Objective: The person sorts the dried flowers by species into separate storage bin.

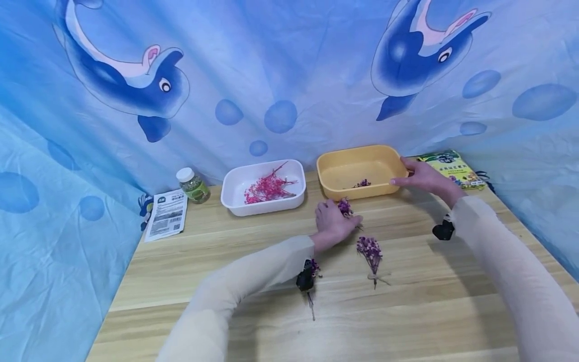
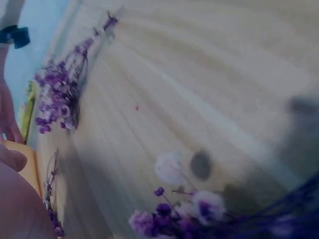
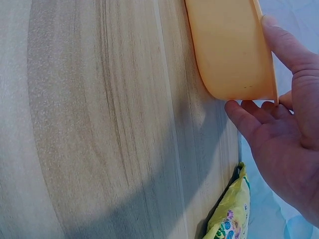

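My right hand (image 1: 427,178) grips the right end of a yellow plastic basin (image 1: 330,171), thumb at the rim (image 3: 271,64) and fingers against its outer wall. Some dark purple flowers (image 1: 363,183) lie inside the basin. Just in front of it, my left hand (image 1: 334,223) reaches over a small purple dried flower bunch (image 1: 345,207), its stems beside the thumb; I cannot tell whether the fingers pinch it. A second bunch (image 1: 370,251), tied with twine, lies nearer on the table. Partly hidden under my left wrist is a third purple bunch (image 1: 311,301), blurred in the left wrist view.
A white basin (image 1: 239,203) with pink dried flowers (image 1: 270,187) stands left of the yellow one. Farther left are a lidded jar (image 1: 193,186) and a printed white packet (image 1: 167,216). Behind my right hand lies a yellow packet (image 1: 452,168). A blue dolphin curtain (image 1: 316,100) borders the table.
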Tool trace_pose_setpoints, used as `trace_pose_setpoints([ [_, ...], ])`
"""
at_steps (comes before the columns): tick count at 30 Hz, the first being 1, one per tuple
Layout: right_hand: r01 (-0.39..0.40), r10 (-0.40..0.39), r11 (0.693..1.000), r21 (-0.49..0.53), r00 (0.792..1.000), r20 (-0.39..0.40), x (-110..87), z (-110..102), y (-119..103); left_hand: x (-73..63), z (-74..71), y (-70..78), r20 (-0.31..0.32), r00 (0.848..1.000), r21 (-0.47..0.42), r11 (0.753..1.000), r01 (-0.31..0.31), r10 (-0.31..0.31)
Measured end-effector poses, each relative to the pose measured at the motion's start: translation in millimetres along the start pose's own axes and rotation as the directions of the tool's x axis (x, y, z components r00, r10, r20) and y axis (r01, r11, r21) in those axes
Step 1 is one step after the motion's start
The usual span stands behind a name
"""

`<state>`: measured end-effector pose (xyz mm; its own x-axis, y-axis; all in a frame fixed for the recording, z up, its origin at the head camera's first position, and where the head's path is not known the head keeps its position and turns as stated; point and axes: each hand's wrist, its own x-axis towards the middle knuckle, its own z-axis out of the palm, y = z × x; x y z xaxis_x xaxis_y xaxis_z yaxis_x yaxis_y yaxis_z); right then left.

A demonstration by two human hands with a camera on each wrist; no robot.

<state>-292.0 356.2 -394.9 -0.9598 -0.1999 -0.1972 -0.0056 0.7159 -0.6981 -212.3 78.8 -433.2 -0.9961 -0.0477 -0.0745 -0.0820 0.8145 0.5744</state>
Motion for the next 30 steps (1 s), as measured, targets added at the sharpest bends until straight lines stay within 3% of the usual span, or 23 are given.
trace_pose_setpoints([
  [9,0.009,-0.009,1.000,-0.004,1.000,-0.003,-0.5,1,-2,12.8,11.4,3.7,-0.071,0.995,0.110,0.991,0.071,-0.063],
  [14,0.035,-0.035,0.999,0.020,0.999,-0.002,0.3,2,-2,16.9,11.2,-0.9,-0.070,0.995,0.139,0.987,0.075,-0.066],
  [19,0.050,-0.050,0.999,0.019,0.999,0.001,-0.9,1,-3,17.1,0.0,-11.8,0.013,1.000,0.074,0.997,-0.029,0.028],
  [22,0.041,-0.042,0.999,0.010,0.999,0.001,-1.2,0,-3,16.8,-8.7,-20.0,0.082,0.991,0.003,0.994,-0.106,0.105],
  [25,0.042,-0.042,0.999,0.002,0.999,0.001,-1.3,-1,-3,16.9,-15.7,-27.9,0.150,0.972,-0.048,0.983,-0.177,0.182],
  [30,0.046,-0.046,0.999,-0.002,0.999,0.000,-2.6,-1,-3,17.2,-22.3,-38.6,0.213,0.921,-0.055,0.945,-0.321,0.326],
])
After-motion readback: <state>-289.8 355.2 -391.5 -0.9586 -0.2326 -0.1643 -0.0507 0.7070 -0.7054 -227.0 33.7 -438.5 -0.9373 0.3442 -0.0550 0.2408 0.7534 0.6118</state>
